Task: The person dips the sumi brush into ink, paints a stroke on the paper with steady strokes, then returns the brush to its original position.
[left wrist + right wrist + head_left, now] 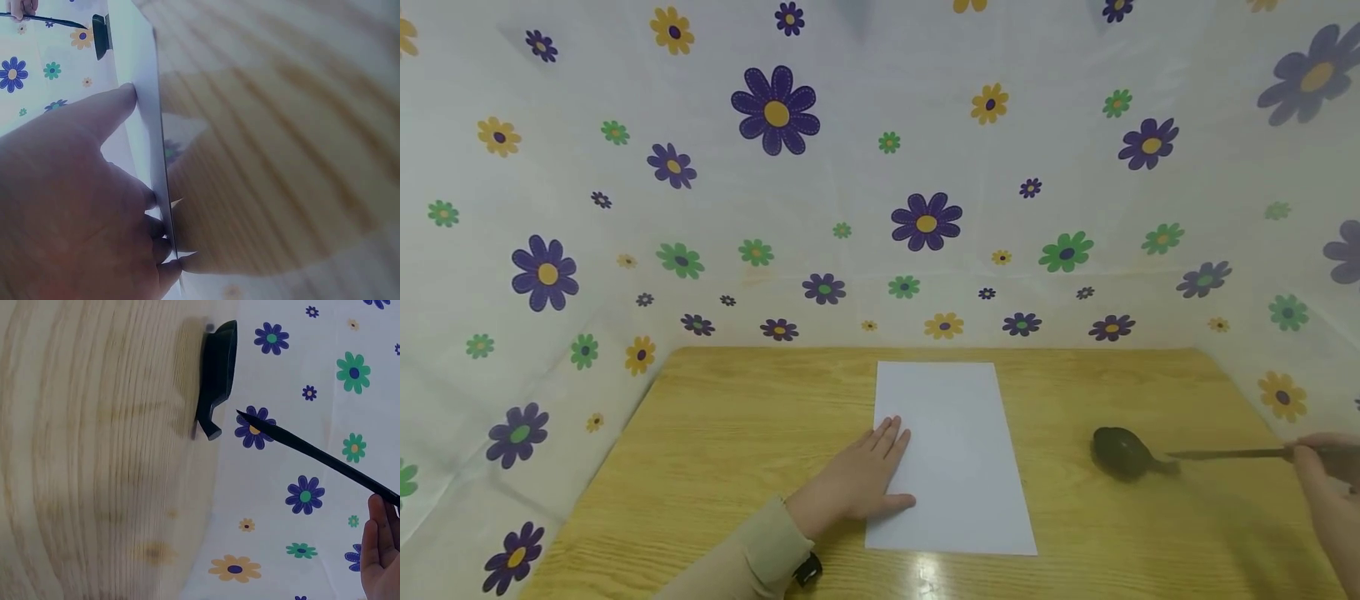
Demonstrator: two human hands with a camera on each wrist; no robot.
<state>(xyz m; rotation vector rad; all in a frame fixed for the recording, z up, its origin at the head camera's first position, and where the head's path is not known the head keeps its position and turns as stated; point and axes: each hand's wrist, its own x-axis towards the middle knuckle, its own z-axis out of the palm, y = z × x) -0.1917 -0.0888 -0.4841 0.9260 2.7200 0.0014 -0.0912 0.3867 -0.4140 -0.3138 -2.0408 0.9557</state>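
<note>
A white sheet of paper lies lengthwise on the wooden table. My left hand rests on its left edge, fingers straight and thumb spread toward the middle. In the left wrist view, the thumb and fingertips of that left hand press along the paper's edge. On the right, my right hand pinches a slim dark writing brush. The pointed tip of the brush faces left, close to the narrow end of a dark ink dish. Only part of the right hand shows at the frame's edge.
A white cloth with printed flowers stands behind the table and along both sides. The wooden tabletop stretches left of the paper and between the paper and the dish. A dark band sits at my left wrist.
</note>
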